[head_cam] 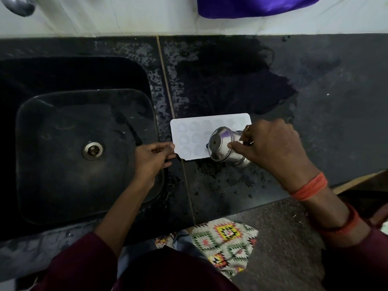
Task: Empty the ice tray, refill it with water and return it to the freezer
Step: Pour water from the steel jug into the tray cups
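Observation:
A white ice tray [193, 133] with rounded cells lies flat on the wet black counter [315, 101], just right of the sink. My left hand [154, 158] pinches the tray's near left corner. My right hand [270, 145] grips a small steel cup [220, 145], tipped on its side over the tray's right half, its base turned toward me. The cup hides part of the tray. Whether water is flowing cannot be made out.
A dark square sink [63, 185] with a metal drain [92, 150] sits at the left. A steel tap [19, 5] shows at the top left. Purple cloth [252, 7] hangs at the back wall. Water drops dot the counter's front edge.

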A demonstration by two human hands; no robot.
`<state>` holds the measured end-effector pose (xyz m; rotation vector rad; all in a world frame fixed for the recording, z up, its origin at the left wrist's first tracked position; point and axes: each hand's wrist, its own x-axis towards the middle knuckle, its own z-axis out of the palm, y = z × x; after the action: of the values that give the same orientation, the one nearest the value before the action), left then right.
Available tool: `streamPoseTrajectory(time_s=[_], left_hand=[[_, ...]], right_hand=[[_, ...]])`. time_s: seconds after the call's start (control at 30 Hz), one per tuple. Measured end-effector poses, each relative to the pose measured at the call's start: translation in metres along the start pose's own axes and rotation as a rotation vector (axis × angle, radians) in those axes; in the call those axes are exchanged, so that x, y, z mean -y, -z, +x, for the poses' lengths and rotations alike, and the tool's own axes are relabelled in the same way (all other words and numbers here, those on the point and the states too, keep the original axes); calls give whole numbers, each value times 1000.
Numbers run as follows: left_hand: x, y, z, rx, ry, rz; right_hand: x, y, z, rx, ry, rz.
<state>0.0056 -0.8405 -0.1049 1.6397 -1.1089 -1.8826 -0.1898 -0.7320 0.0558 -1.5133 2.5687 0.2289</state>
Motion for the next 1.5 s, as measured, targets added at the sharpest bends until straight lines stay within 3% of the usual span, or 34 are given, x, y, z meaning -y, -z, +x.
streamPoseTrajectory(time_s=[1.5], left_hand=[[2,8,1,100,-35,-1]], right_hand=[[37,4,-4,-14,109,-40]])
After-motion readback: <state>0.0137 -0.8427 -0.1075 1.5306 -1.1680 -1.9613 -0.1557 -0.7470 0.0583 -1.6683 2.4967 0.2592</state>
